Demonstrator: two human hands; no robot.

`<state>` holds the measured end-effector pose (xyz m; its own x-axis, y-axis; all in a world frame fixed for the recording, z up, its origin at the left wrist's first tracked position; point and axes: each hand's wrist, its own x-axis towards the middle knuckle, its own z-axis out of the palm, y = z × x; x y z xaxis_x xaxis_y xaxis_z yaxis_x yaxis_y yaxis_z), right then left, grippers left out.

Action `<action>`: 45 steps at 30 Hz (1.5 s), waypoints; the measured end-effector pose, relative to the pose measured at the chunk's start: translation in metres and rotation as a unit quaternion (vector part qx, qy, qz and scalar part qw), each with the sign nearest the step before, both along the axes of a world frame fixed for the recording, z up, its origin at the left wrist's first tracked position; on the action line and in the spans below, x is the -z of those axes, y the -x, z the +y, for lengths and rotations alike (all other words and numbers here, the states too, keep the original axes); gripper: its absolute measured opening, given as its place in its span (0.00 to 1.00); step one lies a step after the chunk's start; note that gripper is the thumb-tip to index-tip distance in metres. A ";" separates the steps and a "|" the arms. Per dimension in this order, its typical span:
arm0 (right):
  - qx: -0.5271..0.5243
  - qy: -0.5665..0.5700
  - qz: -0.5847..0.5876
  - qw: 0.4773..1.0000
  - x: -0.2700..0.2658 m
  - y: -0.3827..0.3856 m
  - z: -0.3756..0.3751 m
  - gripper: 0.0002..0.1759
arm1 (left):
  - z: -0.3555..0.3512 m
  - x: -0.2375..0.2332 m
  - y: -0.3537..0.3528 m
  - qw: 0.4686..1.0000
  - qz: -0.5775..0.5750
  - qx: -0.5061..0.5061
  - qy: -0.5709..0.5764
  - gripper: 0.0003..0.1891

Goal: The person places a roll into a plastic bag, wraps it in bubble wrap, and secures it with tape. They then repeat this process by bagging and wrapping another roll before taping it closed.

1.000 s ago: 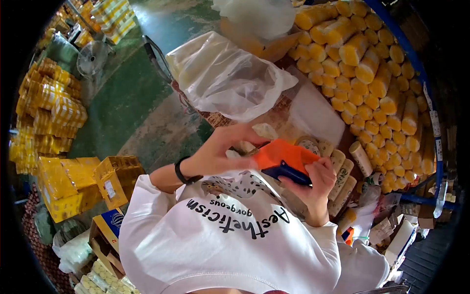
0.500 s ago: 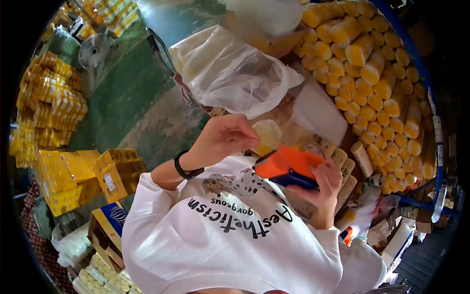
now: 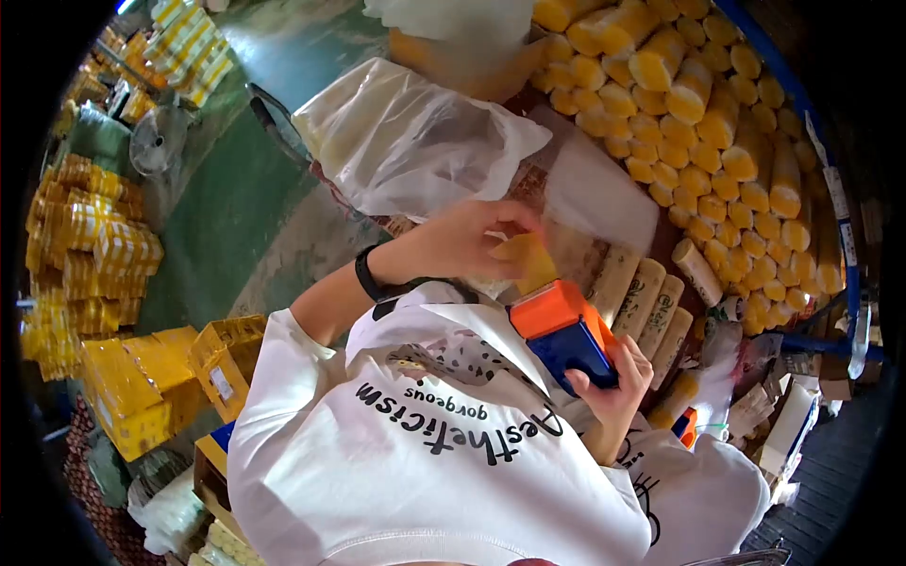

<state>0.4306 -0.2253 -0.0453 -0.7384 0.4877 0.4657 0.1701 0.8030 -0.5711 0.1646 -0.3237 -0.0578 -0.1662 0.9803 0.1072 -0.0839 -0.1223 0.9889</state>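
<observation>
My right hand [image 3: 618, 382] is wrapped around the blue body of an orange and blue tape dispenser [image 3: 566, 330], held in front of my white sweatshirt. A short piece of yellowish tape [image 3: 534, 264] stretches up from its orange end. My left hand [image 3: 486, 238], with a black band on the wrist, pinches that tape just above the dispenser. Beyond the hands, a large white translucent plastic bag [image 3: 415, 141] lies crumpled. Several wrapped cylindrical packs with printed lettering [image 3: 646, 292] lie side by side beyond the dispenser.
A tall stack of yellow-ended rolls [image 3: 698, 132] stands at the right behind a blue metal frame [image 3: 854, 245]. Taped yellow cartons [image 3: 142, 387] sit at the left. Farther back are more taped parcels [image 3: 104, 236] and a fan [image 3: 159, 141] on the green floor [image 3: 222, 198].
My left hand has moved right to the dispenser and now pinches the tape. The dispenser has turned so its orange end faces up toward that hand. The view has shifted slightly.
</observation>
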 end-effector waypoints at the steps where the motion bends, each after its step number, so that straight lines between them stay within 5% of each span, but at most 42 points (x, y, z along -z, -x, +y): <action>1: 0.000 -0.012 0.002 1.000 0.001 0.000 0.000 0.34 | 0.001 0.002 -0.001 1.000 0.011 -0.008 -0.005 0.10; 5: -0.025 0.006 -0.033 0.999 -0.004 -0.001 0.000 0.26 | 0.011 0.016 0.010 0.996 0.085 -0.030 0.012 0.09; 8: 0.001 0.150 -0.049 0.987 0.000 0.006 -0.011 0.23 | 0.035 0.016 0.023 0.991 0.121 -0.061 0.001 0.06; 10: 0.023 0.324 -0.068 0.943 -0.007 0.010 -0.018 0.18 | 0.064 0.024 0.028 0.984 0.174 -0.037 -0.013 0.07; 11: 0.071 0.398 0.023 0.915 -0.006 0.016 -0.025 0.18 | 0.077 0.027 0.034 0.979 0.202 -0.025 -0.021 0.07; 13: 0.063 0.522 0.105 0.844 -0.015 0.016 -0.023 0.18 | 0.098 0.029 0.055 0.949 0.290 -0.128 -0.008 0.08; 16: 0.059 0.599 0.147 0.785 -0.031 0.007 -0.038 0.22 | 0.106 0.015 0.093 0.919 0.355 -0.166 0.045 0.07; 18: 0.048 0.648 0.067 0.757 -0.040 -0.005 -0.038 0.19 | 0.103 0.009 0.100 0.928 0.345 -0.128 0.064 0.07; 22: 0.079 0.594 0.146 0.787 -0.005 0.010 -0.026 0.11 | 0.102 0.000 0.091 0.946 0.322 -0.034 0.026 0.06; 24: 0.042 0.628 0.183 0.755 0.029 0.000 -0.002 0.18 | 0.102 -0.004 0.083 0.943 0.333 -0.020 0.010 0.06; 27: 0.163 0.567 0.211 0.779 0.046 0.017 0.016 0.08 | 0.100 -0.002 0.068 0.946 0.323 -0.016 -0.009 0.06; 28: 0.091 0.536 0.181 0.820 0.077 0.005 0.039 0.09 | 0.099 -0.003 0.064 0.949 0.315 -0.008 -0.024 0.06; 30: 0.206 0.510 0.080 0.831 0.100 0.013 0.058 0.08 | 0.099 -0.008 0.059 0.948 0.315 0.015 -0.049 0.06; 37: 0.136 0.587 0.206 0.771 0.169 0.026 0.053 0.12 | 0.093 -0.032 0.058 0.927 0.358 0.054 -0.100 0.06; 42: 0.189 0.326 -0.044 0.925 0.197 0.028 0.054 0.16 | 0.072 -0.047 0.055 0.921 0.369 0.043 -0.119 0.05; 45: 0.179 0.125 -0.157 0.963 0.240 0.031 0.063 0.15 | 0.061 -0.054 0.051 0.904 0.395 0.032 -0.158 0.04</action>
<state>0.3997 -0.1627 -0.2852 -0.5881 0.8046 0.0818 0.6061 0.5054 -0.6142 0.1138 -0.2625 -0.0041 0.1410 0.8848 0.4442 0.6165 -0.4295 0.6599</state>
